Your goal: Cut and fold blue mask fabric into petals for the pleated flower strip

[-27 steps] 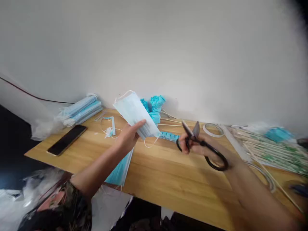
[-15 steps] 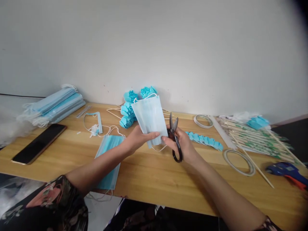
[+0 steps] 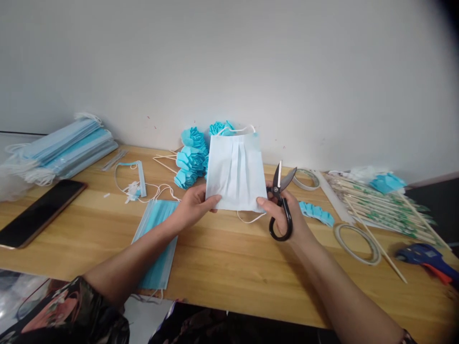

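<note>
A pale blue pleated face mask is held upright above the wooden table, its ear loops hanging at top and bottom. My left hand pinches its lower left corner. My right hand pinches the lower right corner with the thumb, while its other fingers grip black scissors whose blades point up and stand slightly apart.
Another mask lies flat under my left forearm. Folded blue mask flowers sit by the wall, a stack of masks and a phone at left. Tape rings, wooden skewers and a blue glue gun lie at right.
The view swung right and steadied. My right hand came in with the scissors and took the mask's right corner; the mask turned face-on and spread wide between both hands.
</note>
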The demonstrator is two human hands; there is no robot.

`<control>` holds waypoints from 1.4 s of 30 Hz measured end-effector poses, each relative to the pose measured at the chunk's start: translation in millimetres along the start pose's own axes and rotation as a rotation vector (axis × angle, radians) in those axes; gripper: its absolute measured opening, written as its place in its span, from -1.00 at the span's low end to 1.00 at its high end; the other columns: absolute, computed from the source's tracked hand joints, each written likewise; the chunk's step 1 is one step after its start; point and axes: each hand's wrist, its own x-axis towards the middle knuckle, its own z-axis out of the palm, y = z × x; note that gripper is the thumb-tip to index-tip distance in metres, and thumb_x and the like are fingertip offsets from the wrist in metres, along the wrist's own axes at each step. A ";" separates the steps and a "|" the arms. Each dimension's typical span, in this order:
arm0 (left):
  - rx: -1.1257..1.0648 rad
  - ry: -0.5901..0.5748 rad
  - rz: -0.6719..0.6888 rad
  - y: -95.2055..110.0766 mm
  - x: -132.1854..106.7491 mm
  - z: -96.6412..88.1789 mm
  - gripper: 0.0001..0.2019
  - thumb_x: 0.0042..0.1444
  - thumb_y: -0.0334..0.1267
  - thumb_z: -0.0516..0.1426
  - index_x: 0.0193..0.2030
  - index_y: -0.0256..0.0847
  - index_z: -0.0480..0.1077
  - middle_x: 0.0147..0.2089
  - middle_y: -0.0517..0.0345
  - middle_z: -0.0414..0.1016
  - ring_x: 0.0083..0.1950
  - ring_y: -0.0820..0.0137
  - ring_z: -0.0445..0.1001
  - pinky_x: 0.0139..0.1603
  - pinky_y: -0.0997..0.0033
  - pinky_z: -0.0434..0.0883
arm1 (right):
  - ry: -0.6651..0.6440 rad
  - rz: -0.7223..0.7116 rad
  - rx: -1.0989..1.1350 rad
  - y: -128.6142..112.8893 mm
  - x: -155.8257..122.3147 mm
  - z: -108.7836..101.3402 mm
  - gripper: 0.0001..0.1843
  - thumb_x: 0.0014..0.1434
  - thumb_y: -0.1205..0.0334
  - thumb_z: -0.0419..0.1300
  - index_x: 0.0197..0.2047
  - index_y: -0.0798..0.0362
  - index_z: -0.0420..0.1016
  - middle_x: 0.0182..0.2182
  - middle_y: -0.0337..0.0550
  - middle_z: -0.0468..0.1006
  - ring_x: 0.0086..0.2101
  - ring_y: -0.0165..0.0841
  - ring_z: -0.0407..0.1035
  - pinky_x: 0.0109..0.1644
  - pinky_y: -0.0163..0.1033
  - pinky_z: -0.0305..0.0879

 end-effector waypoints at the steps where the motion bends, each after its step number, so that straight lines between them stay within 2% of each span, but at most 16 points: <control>1: -0.013 -0.011 0.005 1.1 -0.3 -0.3 -0.78 0.04 -0.14 0.23 -0.47 -0.23 0.38 -0.56 0.20 0.38 -0.50 0.45 0.36 -0.42 0.41 0.36 | 0.001 0.011 0.034 -0.8 0.0 -0.7 -0.71 0.05 0.11 0.31 -0.15 0.00 0.46 -0.46 -0.30 0.39 -0.44 -0.37 0.26 -0.37 -0.28 0.21; 4: -0.087 -0.065 -0.002 1.5 -3.0 0.2 -0.79 0.04 -0.14 0.23 -0.46 -0.24 0.42 -0.52 0.18 0.43 -0.45 0.43 0.39 -0.36 0.39 0.40 | -0.023 0.045 0.141 -2.1 -0.9 -0.6 -0.67 0.04 0.10 0.32 -0.12 -0.01 0.47 -0.46 -0.31 0.38 -0.44 -0.38 0.27 -0.36 -0.29 0.21; 7: -0.142 -0.121 -0.041 -0.2 -7.3 -0.1 -0.77 0.04 -0.15 0.25 -0.22 -0.25 0.52 -0.23 0.05 0.59 -0.21 0.28 0.51 -0.15 0.29 0.46 | -0.084 0.085 0.176 -0.3 -2.7 1.3 -0.62 0.04 0.09 0.33 -0.07 0.01 0.47 -0.42 -0.28 0.45 -0.41 -0.35 0.32 -0.31 -0.26 0.25; 10: -0.185 -0.189 -0.060 -2.9 -9.6 -1.3 -0.61 0.04 -0.13 0.27 -0.01 -0.25 0.50 0.02 -0.06 0.56 0.06 0.07 0.48 0.05 0.14 0.43 | -0.175 0.118 0.145 1.9 -5.1 4.5 -0.60 0.04 0.08 0.33 -0.05 0.02 0.48 -0.40 -0.24 0.49 -0.40 -0.31 0.36 -0.28 -0.22 0.29; 13: -0.341 -0.295 -0.027 -4.8 -9.2 -0.1 -0.50 0.05 -0.04 0.26 0.09 -0.28 0.45 0.11 -0.14 0.51 0.19 -0.05 0.40 0.18 0.00 0.36 | -0.227 0.129 0.139 2.8 -8.3 9.3 -0.60 0.03 0.07 0.34 -0.08 0.03 0.48 -0.40 -0.23 0.51 -0.40 -0.31 0.39 -0.27 -0.22 0.31; 16: -0.525 -0.374 -0.035 -3.4 -9.8 5.4 -0.41 0.09 0.04 0.22 0.17 -0.30 0.38 0.13 -0.23 0.49 0.23 -0.11 0.37 0.21 -0.08 0.33 | -0.269 0.147 0.160 3.9 -11.6 14.4 -0.59 0.03 0.03 0.34 -0.08 0.02 0.47 -0.36 -0.21 0.53 -0.38 -0.31 0.40 -0.26 -0.23 0.31; 19: -0.551 -0.319 -0.104 -0.5 -11.9 12.4 -0.45 0.10 -0.09 0.25 0.19 -0.28 0.37 0.09 -0.23 0.52 0.17 -0.07 0.44 0.17 -0.06 0.38 | -0.305 0.147 0.167 5.9 -13.5 18.1 -0.58 0.04 0.02 0.34 -0.07 0.03 0.46 -0.37 -0.21 0.52 -0.39 -0.32 0.39 -0.28 -0.23 0.31; 22: -0.553 -0.159 -0.158 0.8 -11.4 16.3 -0.49 0.06 -0.18 0.29 0.16 -0.29 0.40 0.02 -0.20 0.57 0.06 0.00 0.53 0.10 0.01 0.44 | -0.323 0.135 0.172 7.3 -13.8 20.0 -0.58 0.05 0.04 0.34 -0.06 0.03 0.46 -0.37 -0.21 0.51 -0.39 -0.33 0.39 -0.29 -0.24 0.32; 26: -0.645 0.083 -0.185 -0.5 -4.6 14.5 -0.44 0.02 -0.19 0.32 0.16 -0.31 0.38 -0.03 -0.16 0.58 0.00 0.05 0.55 0.03 0.07 0.48 | -0.325 0.147 0.188 5.9 -12.8 22.0 -0.57 0.04 0.04 0.34 -0.05 0.04 0.44 -0.42 -0.22 0.48 -0.45 -0.35 0.38 -0.35 -0.23 0.34; 29: -0.687 0.171 -0.177 -1.2 -0.5 13.0 -0.40 0.00 -0.21 0.33 0.19 -0.32 0.36 -0.05 -0.15 0.58 0.02 0.06 0.53 0.05 0.10 0.47 | -0.323 0.124 0.175 2.1 -11.8 23.1 -0.60 0.03 0.08 0.35 -0.09 0.04 0.43 -0.43 -0.23 0.48 -0.46 -0.36 0.36 -0.32 -0.21 0.34; 31: -0.688 0.161 -0.179 -0.7 -0.3 13.5 -0.40 0.01 -0.20 0.32 0.19 -0.33 0.35 -0.04 -0.16 0.57 0.04 0.05 0.52 0.07 0.09 0.46 | -0.323 0.111 0.130 -1.1 -11.4 23.1 -0.62 0.02 0.10 0.34 -0.10 0.03 0.43 -0.42 -0.22 0.48 -0.44 -0.35 0.35 -0.30 -0.20 0.34; 35: -0.638 0.052 -0.170 0.7 -3.0 15.5 -0.38 -0.02 -0.19 0.34 0.19 -0.30 0.34 -0.05 -0.15 0.57 0.04 0.04 0.51 0.04 0.06 0.46 | -0.314 0.090 0.030 -5.1 -11.6 21.5 -0.66 0.03 0.13 0.31 -0.11 0.02 0.46 -0.43 -0.24 0.46 -0.46 -0.36 0.32 -0.33 -0.24 0.30; 40: -0.545 -0.089 -0.128 -1.7 -4.7 14.2 -0.44 -0.08 -0.26 0.37 0.10 -0.29 0.41 -0.08 -0.11 0.59 -0.01 0.07 0.55 0.06 0.10 0.45 | -0.340 0.054 -0.002 -4.2 -11.9 20.7 -0.70 0.08 0.13 0.27 -0.11 0.04 0.46 -0.43 -0.24 0.44 -0.46 -0.39 0.29 -0.36 -0.27 0.27; 42: -0.543 -0.102 -0.147 -2.9 -4.8 13.3 -0.47 -0.08 -0.28 0.36 0.08 -0.29 0.42 -0.09 -0.12 0.59 -0.01 0.07 0.55 0.06 0.09 0.45 | -0.332 0.043 -0.018 -4.1 -11.4 20.9 -0.69 0.07 0.13 0.28 -0.11 0.03 0.46 -0.43 -0.25 0.44 -0.45 -0.38 0.30 -0.35 -0.26 0.27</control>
